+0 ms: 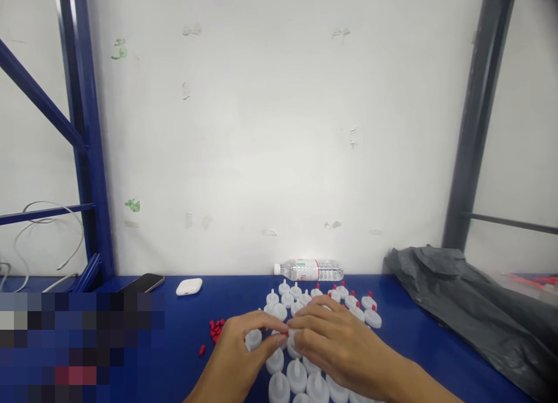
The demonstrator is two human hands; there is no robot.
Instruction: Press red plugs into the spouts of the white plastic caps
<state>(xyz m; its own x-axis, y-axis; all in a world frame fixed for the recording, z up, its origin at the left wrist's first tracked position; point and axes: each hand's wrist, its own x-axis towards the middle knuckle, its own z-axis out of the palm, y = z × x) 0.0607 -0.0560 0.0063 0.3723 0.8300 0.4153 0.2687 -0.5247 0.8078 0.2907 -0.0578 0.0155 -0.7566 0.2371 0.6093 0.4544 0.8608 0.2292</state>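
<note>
My left hand (246,342) pinches a small red tip cap (286,332) between thumb and index finger. My right hand (337,336) is closed beside it, its fingers curled round a white nozzle lid (293,346) that they partly cover. Both sets of fingertips meet at the nozzle's top. Many more white nozzle lids (297,375) stand upright around and below my hands. Toward the back right, several lids (373,317) wear red tips. A pile of loose red tip caps (215,328) lies left of my left hand, with a single red cap (201,350) apart from it.
A clear water bottle (310,270) lies on its side along the wall. On the blue tabletop (174,333) are a white earbud case (189,286) and a dark phone (143,283). Dark plastic sheeting (462,298) covers the right side. Blue posts (89,129) frame the wall.
</note>
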